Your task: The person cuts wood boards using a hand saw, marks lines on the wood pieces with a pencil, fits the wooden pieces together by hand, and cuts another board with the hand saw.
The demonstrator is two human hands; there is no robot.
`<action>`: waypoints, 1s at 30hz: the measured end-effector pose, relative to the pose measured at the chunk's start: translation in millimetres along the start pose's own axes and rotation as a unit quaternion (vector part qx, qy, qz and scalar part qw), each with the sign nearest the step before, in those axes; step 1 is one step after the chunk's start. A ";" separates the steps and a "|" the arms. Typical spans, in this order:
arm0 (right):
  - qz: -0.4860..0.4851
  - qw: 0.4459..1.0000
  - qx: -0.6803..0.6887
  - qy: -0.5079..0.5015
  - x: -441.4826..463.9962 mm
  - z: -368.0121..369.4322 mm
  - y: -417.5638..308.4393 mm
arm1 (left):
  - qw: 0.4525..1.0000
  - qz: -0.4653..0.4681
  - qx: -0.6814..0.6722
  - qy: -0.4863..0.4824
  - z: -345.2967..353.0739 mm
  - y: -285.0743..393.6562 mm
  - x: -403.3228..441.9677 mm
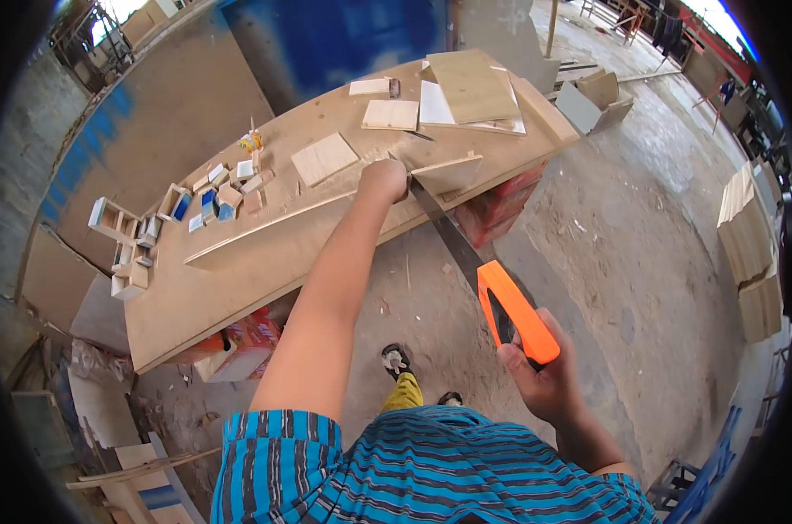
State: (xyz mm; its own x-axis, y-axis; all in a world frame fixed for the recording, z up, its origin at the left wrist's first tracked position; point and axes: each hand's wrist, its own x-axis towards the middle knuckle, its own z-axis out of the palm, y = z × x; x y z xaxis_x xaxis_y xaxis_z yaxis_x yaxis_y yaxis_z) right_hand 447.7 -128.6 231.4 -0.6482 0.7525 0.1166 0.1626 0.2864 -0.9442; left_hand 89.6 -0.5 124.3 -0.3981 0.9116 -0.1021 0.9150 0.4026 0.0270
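My left hand (385, 181) is closed over the board (278, 231) on the counter (165, 323); if that board shifts, the saw (455, 243) just right of this hand could jump and cut it. My right hand (549, 367) wraps the saw's orange handle (525, 311). I count one saw, two hands.

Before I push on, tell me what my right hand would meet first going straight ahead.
Following the saw, your right hand would probably meet the table edge first, or the plank if it passes above; depth is unclear.
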 end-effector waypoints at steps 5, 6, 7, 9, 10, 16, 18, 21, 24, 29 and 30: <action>0.030 0.999 0.026 -0.019 18.3 -2.2 -4.7 | 1.000 0.015 0.007 -0.022 6.0 -9.4 19.0; 0.031 0.999 0.027 -0.021 20.5 -2.0 -5.9 | 1.000 0.016 0.002 -0.026 4.4 -11.1 22.7; 0.002 1.000 -0.021 -0.002 21.1 0.2 -7.0 | 0.999 0.015 -0.005 -0.032 5.1 -12.6 24.8; -0.006 0.999 -0.032 0.016 12.3 7.1 6.8 | 0.999 0.017 -0.015 -0.048 8.1 -11.3 26.0; -0.016 0.999 -0.038 0.022 12.8 8.6 10.9 | 0.998 0.016 -0.019 -0.051 4.0 -12.1 29.6; -0.025 0.999 -0.040 0.023 6.5 13.9 6.1 | 0.999 -0.014 -0.034 -0.031 3.2 -6.7 14.3; -0.043 0.998 -0.040 0.040 14.5 18.5 16.9 | 0.999 -0.008 -0.032 -0.022 2.4 -6.7 11.0; -0.058 0.995 -0.009 0.078 54.7 48.6 67.5 | 0.999 0.017 -0.029 -0.016 -6.5 -0.5 -1.5; -0.069 0.993 0.037 0.093 105.6 81.4 101.4 | 1.000 0.013 -0.007 0.008 -7.0 -4.7 -7.0; -0.023 0.993 0.099 0.064 119.2 76.0 97.6 | 0.999 -0.009 -0.031 0.029 -2.0 -4.4 5.6; -0.018 0.994 0.087 0.061 116.9 72.3 95.9 | 0.999 -0.013 -0.035 0.040 1.8 -3.9 6.8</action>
State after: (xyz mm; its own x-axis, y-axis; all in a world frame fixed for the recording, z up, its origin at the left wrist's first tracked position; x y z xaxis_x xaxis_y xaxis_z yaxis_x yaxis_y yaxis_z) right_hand 333.7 -56.0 132.2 -0.5550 0.8126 0.1782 0.0029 0.2161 -0.9764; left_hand 83.5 4.0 121.7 -0.4288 0.9031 -0.0249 0.8982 0.4291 0.0956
